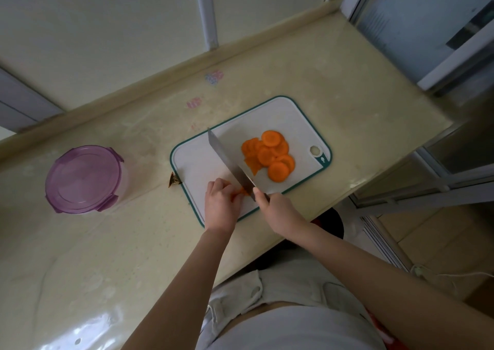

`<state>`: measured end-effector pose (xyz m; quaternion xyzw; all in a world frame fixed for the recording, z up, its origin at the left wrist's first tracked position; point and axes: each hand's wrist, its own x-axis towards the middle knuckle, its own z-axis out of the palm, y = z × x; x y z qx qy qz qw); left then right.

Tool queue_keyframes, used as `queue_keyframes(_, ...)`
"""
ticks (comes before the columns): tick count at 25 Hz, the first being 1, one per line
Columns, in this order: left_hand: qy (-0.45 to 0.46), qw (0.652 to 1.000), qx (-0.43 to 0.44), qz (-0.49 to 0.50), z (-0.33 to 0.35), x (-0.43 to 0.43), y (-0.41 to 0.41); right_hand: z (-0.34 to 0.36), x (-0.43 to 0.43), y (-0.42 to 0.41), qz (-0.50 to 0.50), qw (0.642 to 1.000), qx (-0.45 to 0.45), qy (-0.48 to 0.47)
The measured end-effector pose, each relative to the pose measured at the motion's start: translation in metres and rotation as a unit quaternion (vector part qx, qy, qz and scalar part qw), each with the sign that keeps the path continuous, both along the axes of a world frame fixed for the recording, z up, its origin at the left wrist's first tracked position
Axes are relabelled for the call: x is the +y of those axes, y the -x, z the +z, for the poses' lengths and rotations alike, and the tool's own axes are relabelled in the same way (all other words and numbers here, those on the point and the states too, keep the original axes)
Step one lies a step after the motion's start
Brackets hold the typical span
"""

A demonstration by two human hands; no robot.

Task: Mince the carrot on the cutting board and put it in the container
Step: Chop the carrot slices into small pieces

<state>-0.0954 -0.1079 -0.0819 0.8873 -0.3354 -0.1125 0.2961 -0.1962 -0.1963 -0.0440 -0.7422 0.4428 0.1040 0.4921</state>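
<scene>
Head view: your left grip pinches what seems a carrot stub at the board's 6 o'clock, right grip wraps the knife; tuck fingertips. Slices wait at 3 o'clock, container at 9.

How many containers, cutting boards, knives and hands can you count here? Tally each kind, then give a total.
container: 1
cutting board: 1
knife: 1
Hands: 2, left hand holding the carrot piece, right hand gripping the knife
Total: 5
</scene>
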Motion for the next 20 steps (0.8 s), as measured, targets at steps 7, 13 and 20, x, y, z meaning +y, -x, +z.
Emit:
queue_keyframes(7, -0.023, 1.0, 0.005, -0.002, 0.0035, 0.0009, 0.0024, 0.0025, -0.0107, 0.0032, 0.012, 0.998, -0.054, -0.003)
queue_keyframes(13, -0.026, 0.999, 0.026, 0.016, 0.0062, -0.0003, 0.0046, 0.0064, -0.0087, 0.0055, 0.003, 0.998, -0.056, -0.017)
queue_keyframes(20, -0.033, 0.999, 0.031, 0.012, 0.008, -0.0015, 0.0002, 0.0028, -0.0071, 0.0046, -0.011, 0.999, -0.015, -0.046)
